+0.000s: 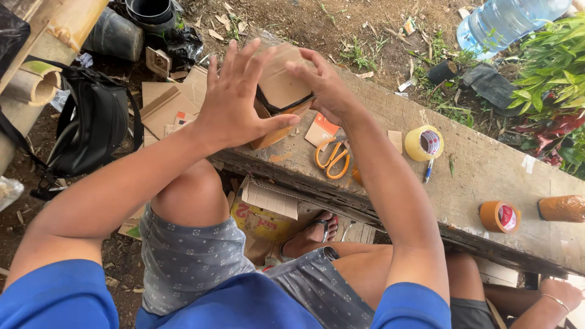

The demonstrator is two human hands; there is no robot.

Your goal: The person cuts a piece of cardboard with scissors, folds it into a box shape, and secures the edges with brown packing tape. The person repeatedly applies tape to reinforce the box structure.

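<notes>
- Cardboard box (281,100) stands at the tabletop (487,176) edge, between both hands.
- Left hand (234,100): fingers spread, palm against the box side.
- Right hand (323,82): fingers curled, pressing the top flap.
- Judgement: flap best kept flat, box steadied.
- Scissors (332,157) just beside.

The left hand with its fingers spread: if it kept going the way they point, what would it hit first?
Probably the brown cardboard flap of the small box; the left hand already lies beside it, fingers aimed up and away. Depth is hard to judge.
</notes>
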